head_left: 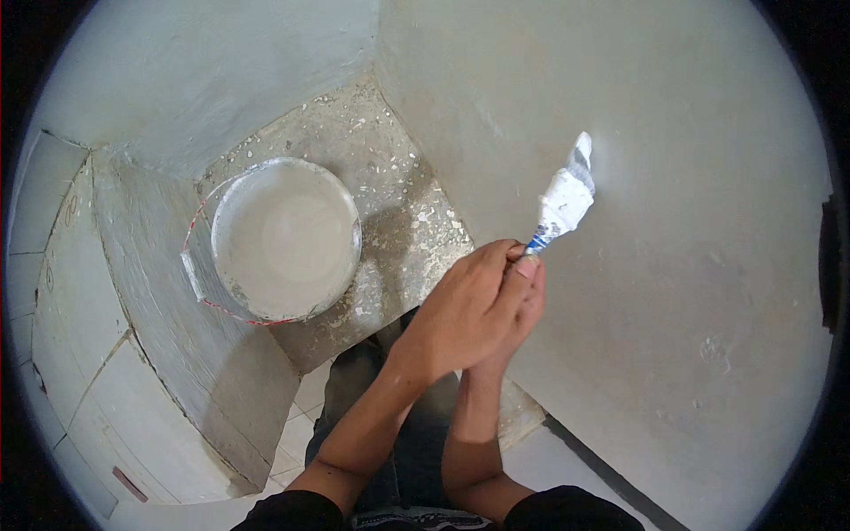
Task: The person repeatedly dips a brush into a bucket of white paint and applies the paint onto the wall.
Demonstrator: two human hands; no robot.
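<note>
My left hand [456, 310] and my right hand [521, 323] are closed together around the blue handle of a paintbrush [564, 203], the left mostly covering the right. The brush is coated in thick white material and points up toward the pale wall [673, 150] on the right; whether its tip touches the wall I cannot tell. Left of my hands stands a round bucket [352, 230] of off-white liquid, its red wire handle with a pale grip hanging on the left side. The bucket sits on a paint-spattered ledge [407, 221].
A second pale wall [221, 62] meets the right one in a corner behind the ledge. On the left is a block [177, 336] with smeared, cracked facing. Below, my legs in dark trousers [350, 398] show over tiled floor [297, 442]. A dark strip [602, 465] runs at lower right.
</note>
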